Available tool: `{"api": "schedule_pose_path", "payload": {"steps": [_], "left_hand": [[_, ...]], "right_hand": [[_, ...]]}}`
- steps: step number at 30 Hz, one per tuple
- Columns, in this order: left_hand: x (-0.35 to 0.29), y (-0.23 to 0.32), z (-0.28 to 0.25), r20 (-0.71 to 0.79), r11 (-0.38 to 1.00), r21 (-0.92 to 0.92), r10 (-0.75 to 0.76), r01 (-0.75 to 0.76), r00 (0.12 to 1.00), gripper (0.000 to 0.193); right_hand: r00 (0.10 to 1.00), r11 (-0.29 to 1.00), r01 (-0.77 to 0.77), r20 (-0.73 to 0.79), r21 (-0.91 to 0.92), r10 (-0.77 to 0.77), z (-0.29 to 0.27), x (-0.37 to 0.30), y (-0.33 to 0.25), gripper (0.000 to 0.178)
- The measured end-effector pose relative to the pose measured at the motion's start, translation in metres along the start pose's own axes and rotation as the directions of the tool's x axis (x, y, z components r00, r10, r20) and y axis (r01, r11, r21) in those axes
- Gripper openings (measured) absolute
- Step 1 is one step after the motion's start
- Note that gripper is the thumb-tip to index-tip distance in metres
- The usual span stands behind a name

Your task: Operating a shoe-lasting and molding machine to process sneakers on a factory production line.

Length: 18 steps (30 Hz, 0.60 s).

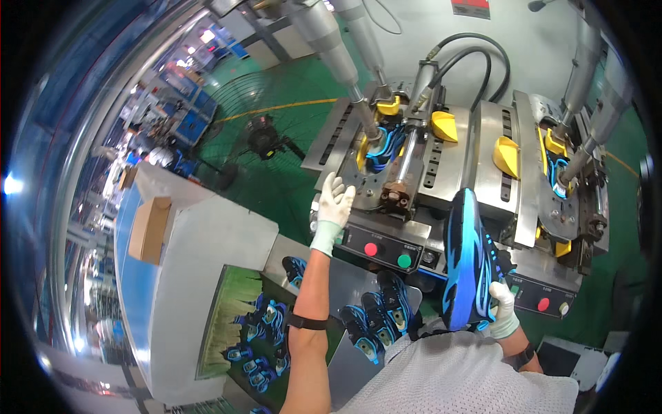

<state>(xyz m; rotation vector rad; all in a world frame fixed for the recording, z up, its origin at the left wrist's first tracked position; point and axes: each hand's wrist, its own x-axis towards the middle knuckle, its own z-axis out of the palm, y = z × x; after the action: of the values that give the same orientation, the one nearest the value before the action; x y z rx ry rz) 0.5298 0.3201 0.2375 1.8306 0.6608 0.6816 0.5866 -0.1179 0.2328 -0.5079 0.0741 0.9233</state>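
this was a shoe factory floor. a steel pressing machine (441, 165) with hydraulic hoses (469, 58), yellow clamps (507, 155) and red and green push buttons (387, 254) filled the far side, blue shoes seated in its stations. more blue shoes (376, 314) lay along the near edge of the metal work table (345, 276), and others sat in a bin (262, 331) at its left. a standing fan (265, 134) stood on the green painted floor (276, 186), with rows of workstations receding at far left.

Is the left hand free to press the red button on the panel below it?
Probably yes: the left hand is empty and rests at the machine's edge, just above-left of the red button, with nothing between them.
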Motion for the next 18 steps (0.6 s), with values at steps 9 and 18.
{"api": "schedule_pose_path", "payload": {"steps": [9, 18], "left_hand": [[0.101, -0.055, 0.086, 0.065, 0.991, 0.134, -0.029, 0.020, 0.997, 0.083], [0.175, -0.118, 0.140, -0.051, 0.839, 0.545, 0.040, -0.006, 0.998, 0.061]], "right_hand": [[0.995, 0.991, 0.028, -0.096, -0.134, -0.041, -0.044, -0.015, -0.003, 0.085], [0.967, 0.953, 0.137, -0.173, -0.269, -0.188, -0.011, -0.019, -0.022, 0.090]]}}
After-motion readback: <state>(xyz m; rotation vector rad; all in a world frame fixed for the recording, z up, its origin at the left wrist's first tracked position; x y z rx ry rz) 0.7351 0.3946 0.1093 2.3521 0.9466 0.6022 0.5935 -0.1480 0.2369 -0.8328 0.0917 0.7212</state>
